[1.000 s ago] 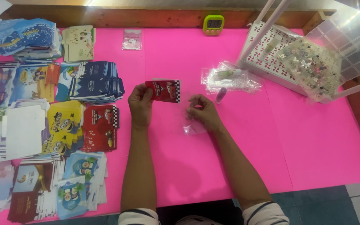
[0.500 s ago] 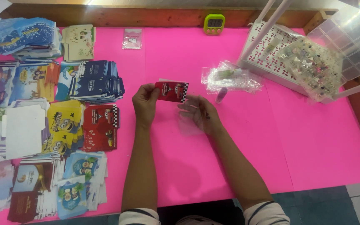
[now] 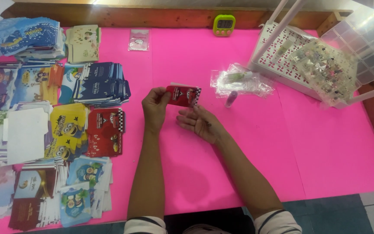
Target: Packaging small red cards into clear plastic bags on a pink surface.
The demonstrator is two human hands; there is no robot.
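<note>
Above the pink worktop (image 3: 325, 143), the left hand (image 3: 154, 108) pinches a small red card packet (image 3: 183, 95) in a closed grip; the right hand (image 3: 200, 123) lies open-palmed just below it, holding nothing.

Open pink middle, crowded left edge and upper right corner

Across the centre and lower right of the frame the pink counter (image 3: 325, 147) lies bare, so my grips can pass freely there. The whole left side is blocked by stacks of printed cards (image 3: 66, 125), from top to bottom of the frame. In the upper right stand a white perforated basket (image 3: 282, 60) and a clear compartment box (image 3: 364, 43), with crumpled clear bags (image 3: 241, 82) just in front. At upper centre sits a small green timer (image 3: 224, 24), well apart.
</note>
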